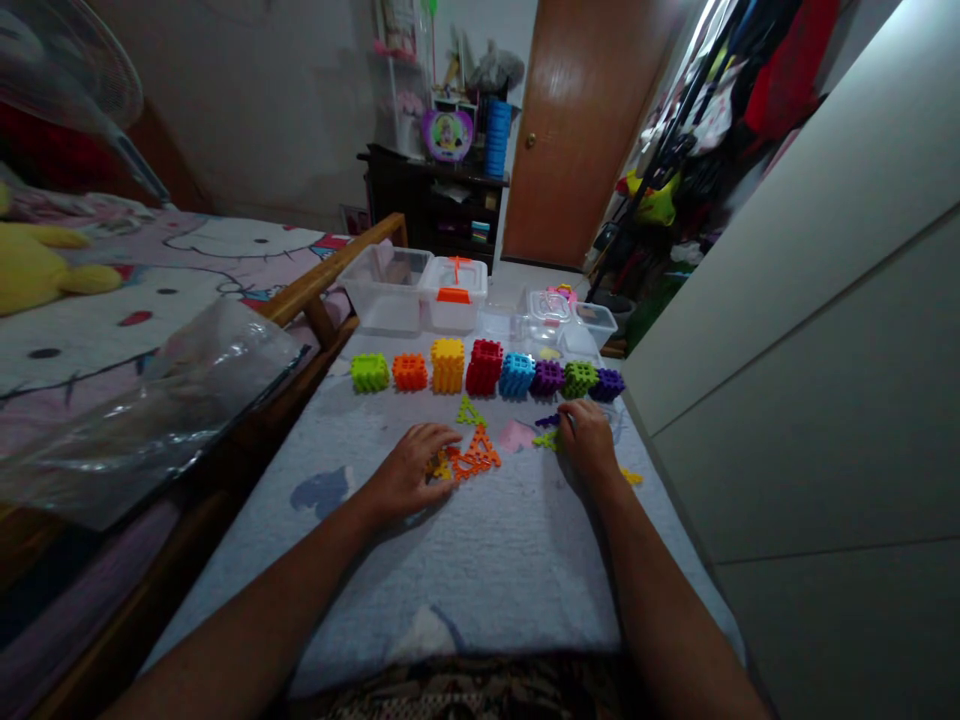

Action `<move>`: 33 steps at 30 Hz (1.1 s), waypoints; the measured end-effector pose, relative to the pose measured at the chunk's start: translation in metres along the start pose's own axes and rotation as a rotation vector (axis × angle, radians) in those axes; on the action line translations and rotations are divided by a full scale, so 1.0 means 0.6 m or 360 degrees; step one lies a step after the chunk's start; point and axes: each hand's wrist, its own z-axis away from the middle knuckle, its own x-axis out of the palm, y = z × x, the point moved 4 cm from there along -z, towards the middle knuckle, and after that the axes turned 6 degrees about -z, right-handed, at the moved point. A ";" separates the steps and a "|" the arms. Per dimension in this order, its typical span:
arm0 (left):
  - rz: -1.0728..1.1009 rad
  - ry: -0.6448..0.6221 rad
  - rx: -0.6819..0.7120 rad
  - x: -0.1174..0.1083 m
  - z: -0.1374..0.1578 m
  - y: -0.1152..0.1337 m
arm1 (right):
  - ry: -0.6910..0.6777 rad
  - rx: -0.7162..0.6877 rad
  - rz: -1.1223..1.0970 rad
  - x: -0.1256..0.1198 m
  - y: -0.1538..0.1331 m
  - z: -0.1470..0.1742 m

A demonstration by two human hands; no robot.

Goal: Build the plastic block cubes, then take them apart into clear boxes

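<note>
Left hand: the left hand (411, 470) lies palm down on the pale grey fleecy blanket (480, 560); fingers spread and pressing on the orange lattice plastic triangle (475, 456); small yellow plastic lattice pieces (441, 466) sit under the fingertips; no closed grip, fingers apart.
Right hand: the right hand (589, 440) rests on the blanket well apart from the left; fingertips bunched on the small yellow-green plastic lattice piece (546, 439); whether it is pinched or only touched, cannot tell; a small dark purple plastic piece (548, 421) lies just beside the fingers.
Loose pieces: a green open plastic triangle (470, 412) lies flat just beyond the orange one; a pale pink flat piece (516, 435) lies between the two hands; a yellow fragment (631, 477) lies near the right wrist.
Row of cubes: eight lattice-plastic cubes stand in a line beyond the hands; from left, lime green (370, 372), orange (409, 372), yellow (448, 364), red (484, 366), blue (517, 375), purple (547, 377), green (580, 379), dark purple (607, 384).
Behind: clear plastic storage boxes (386, 288), one with an orange-latched lid (454, 292).
Sides: a wooden bed rail (330, 275) to the left; a pale cabinet wall (810, 330) to the right.
</note>
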 end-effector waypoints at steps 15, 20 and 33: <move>-0.0001 0.0000 -0.0020 -0.002 0.001 -0.001 | -0.0207 0.0064 0.0127 0.023 0.051 0.009; -0.0027 -0.0014 -0.0041 0.001 0.001 -0.007 | -0.0245 0.0072 0.0055 0.016 0.055 0.008; -0.0138 -0.0075 -0.0122 0.000 0.001 -0.017 | 0.0321 0.0717 -0.1333 -0.058 0.083 0.018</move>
